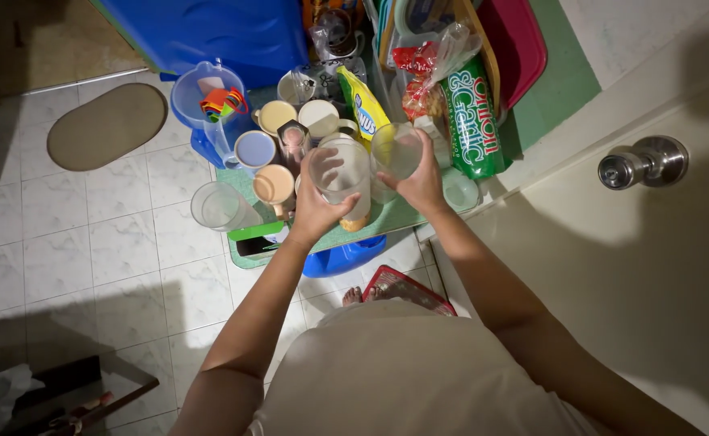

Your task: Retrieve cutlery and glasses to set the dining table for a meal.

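You stand on a pale marbled tile floor (88,242) with an oval tan mat (106,126); a cream door (637,266) with a round chrome knob (645,161) stands beside you.

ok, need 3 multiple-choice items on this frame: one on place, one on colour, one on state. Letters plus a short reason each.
1. Where is the clear jug with the coloured measuring spoons?
A. Left of the cups on the tray
B. On the door knob
C. In the right hand

2. What colour is the tall snack bag right of the hands?
A. Purple
B. Green
C. Black

3. What is the left hand doing?
A. Resting flat on the floor
B. Holding a clear tumbler
C. Turning the door knob

Key: 1 A, it stands at the left end of the tray. 2 B, its wrapper is green. 3 B, its fingers wrap the tumbler, while the right hand holds a second clear glass.
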